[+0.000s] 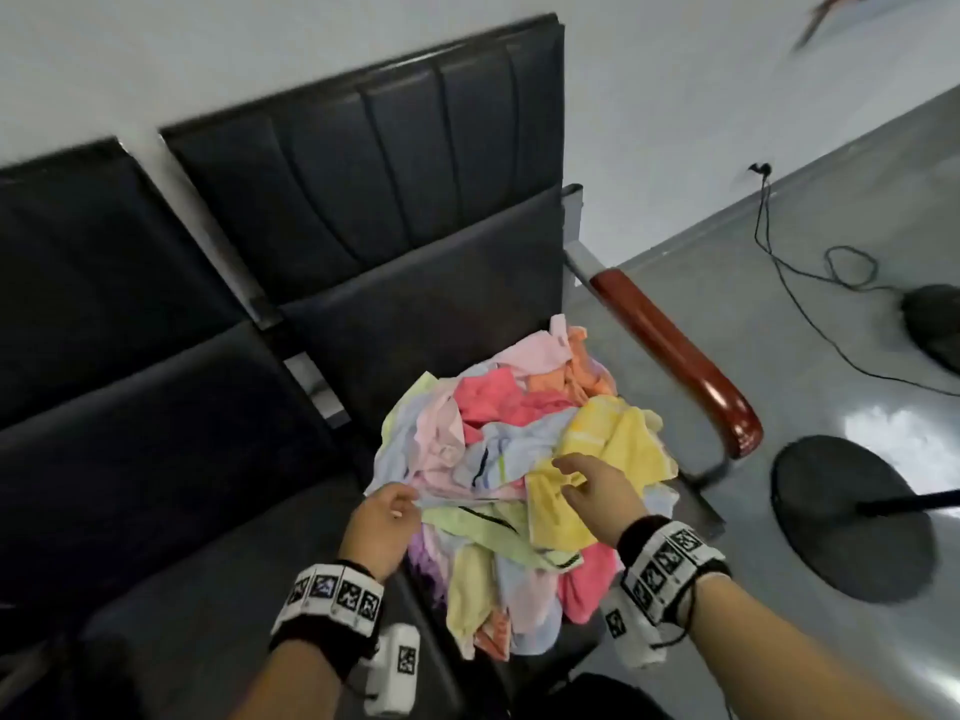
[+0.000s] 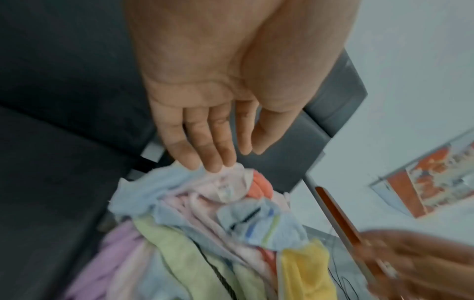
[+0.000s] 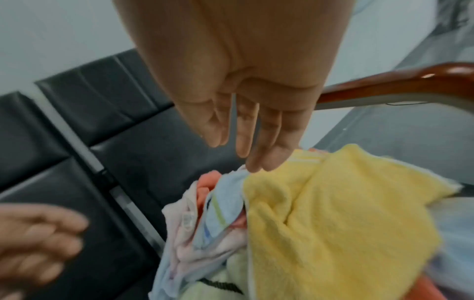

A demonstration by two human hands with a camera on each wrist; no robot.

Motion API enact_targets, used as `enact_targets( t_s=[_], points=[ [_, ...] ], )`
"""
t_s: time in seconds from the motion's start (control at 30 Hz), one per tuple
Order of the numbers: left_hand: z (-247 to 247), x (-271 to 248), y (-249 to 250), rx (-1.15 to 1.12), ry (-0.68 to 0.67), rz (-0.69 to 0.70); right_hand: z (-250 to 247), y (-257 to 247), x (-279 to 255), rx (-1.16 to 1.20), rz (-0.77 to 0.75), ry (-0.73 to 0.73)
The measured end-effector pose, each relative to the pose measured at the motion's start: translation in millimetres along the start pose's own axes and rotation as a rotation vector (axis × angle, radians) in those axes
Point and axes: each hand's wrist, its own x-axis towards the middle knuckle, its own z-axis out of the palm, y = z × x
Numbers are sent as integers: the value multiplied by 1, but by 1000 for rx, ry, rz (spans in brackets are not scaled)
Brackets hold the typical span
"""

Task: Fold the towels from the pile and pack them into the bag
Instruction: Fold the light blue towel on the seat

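A loose pile of towels (image 1: pixel 519 459) in pink, yellow, light blue, green and purple lies on the right-hand black seat (image 1: pixel 431 324). My left hand (image 1: pixel 400 506) is open at the pile's left edge; in the left wrist view its straight fingertips (image 2: pixel 212 164) are at a light blue and pink towel (image 2: pixel 179 188). My right hand (image 1: pixel 571 480) hovers open over the yellow towel (image 1: pixel 618 449), its fingers (image 3: pixel 256 160) spread just above the yellow towel (image 3: pixel 333 213). Neither hand holds anything. No bag is clearly in view.
A red-brown wooden armrest (image 1: pixel 675 350) borders the seat on the right. On the grey floor beyond stand a round black base (image 1: pixel 852 517) and a trailing black cable (image 1: pixel 810 283). Another black seat (image 1: pixel 130 433) lies to the left. A small white device (image 1: pixel 395 667) hangs under my left wrist.
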Motion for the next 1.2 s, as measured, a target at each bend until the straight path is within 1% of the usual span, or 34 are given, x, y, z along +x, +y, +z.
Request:
enact_targets(
  t_s=[0.07,0.1,0.17,0.23,0.3,0.4,0.47,0.57,0.63,0.7,0.73,0.77,0.8,0.87,0.93,1.03,1.13,1.2],
  points=[
    [37,30,-3,22,-3,95,21,11,27,-38,-87,34],
    [54,43,-4,33,-30,139,32,16,41,-53,-125,38],
    [85,64,-6,51,-69,182,50,22,64,-91,-180,52],
    [106,78,-16,52,-56,231,63,31,81,-115,-199,80],
    [121,87,-22,80,-48,277,68,34,91,-139,-203,118],
    [134,90,-26,127,6,306,70,35,93,-185,-215,184],
    [137,89,-26,134,48,324,68,35,88,-169,-257,217],
    [133,81,-22,138,67,391,63,33,75,-109,-350,268],
    [125,71,-21,122,85,441,61,30,62,-61,-424,315],
    [114,56,-21,104,139,498,60,23,48,7,-510,353],
    [107,48,-21,60,166,524,59,18,42,41,-551,363],
    [102,40,-21,8,188,532,60,14,34,69,-578,372],
    [91,20,-24,-31,218,548,64,4,17,88,-630,386],
    [80,13,-18,-118,219,520,61,-5,13,135,-671,403],
    [61,-24,-23,-155,264,581,69,-17,-17,174,-756,461],
    [38,-77,-43,-225,334,683,85,-34,-57,227,-873,486],
    [27,-136,-77,-285,405,707,110,-50,-100,216,-971,450],
    [20,-172,-98,-275,472,703,124,-61,-129,202,-1005,390]
  ],
)
